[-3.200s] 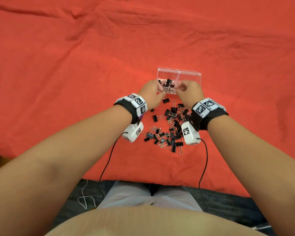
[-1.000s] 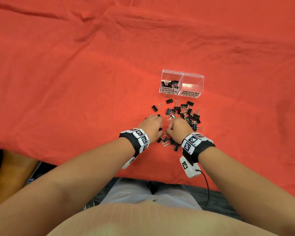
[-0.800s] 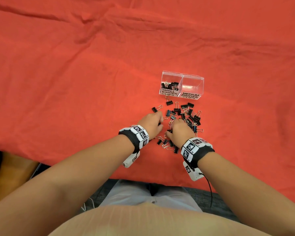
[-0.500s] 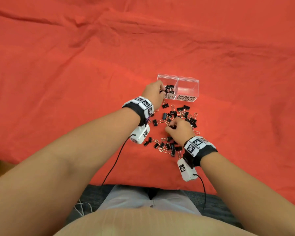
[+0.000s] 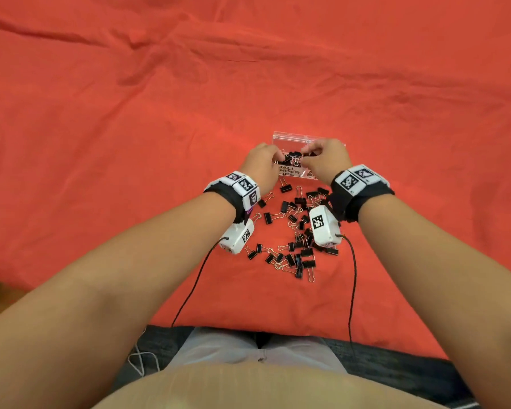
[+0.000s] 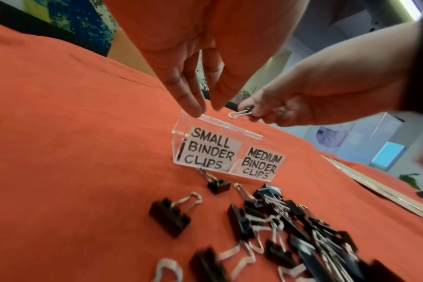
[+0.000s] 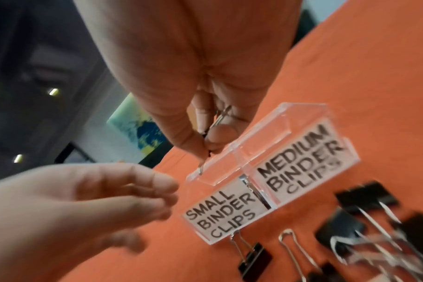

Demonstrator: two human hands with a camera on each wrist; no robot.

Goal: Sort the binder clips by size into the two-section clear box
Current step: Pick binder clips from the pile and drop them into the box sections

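The clear two-section box (image 5: 289,136) stands on the red cloth, labelled SMALL BINDER CLIPS on the left section (image 6: 210,150) and MEDIUM BINDER CLIPS on the right (image 7: 302,158). Several black clips (image 5: 292,159) lie in the small section. My right hand (image 5: 307,153) pinches a small binder clip (image 6: 244,113) just above the small section's rim, as the right wrist view also shows (image 7: 207,145). Beside it my left hand (image 6: 205,111) hovers over that section's left end, fingers straight and nothing in them. A loose pile of clips (image 5: 300,231) lies in front of the box.
Red wrinkled cloth (image 5: 130,143) covers the whole table. Wrist camera cables (image 5: 189,290) trail back over the near edge toward my lap. One small clip (image 6: 217,185) lies right against the box's front wall. Two sizes are mixed in the pile (image 7: 365,219).
Both hands lifted from the pile to the box, the left arriving first. The left hand's clip is gone from its fingers; the right carried a small clip over the small section.
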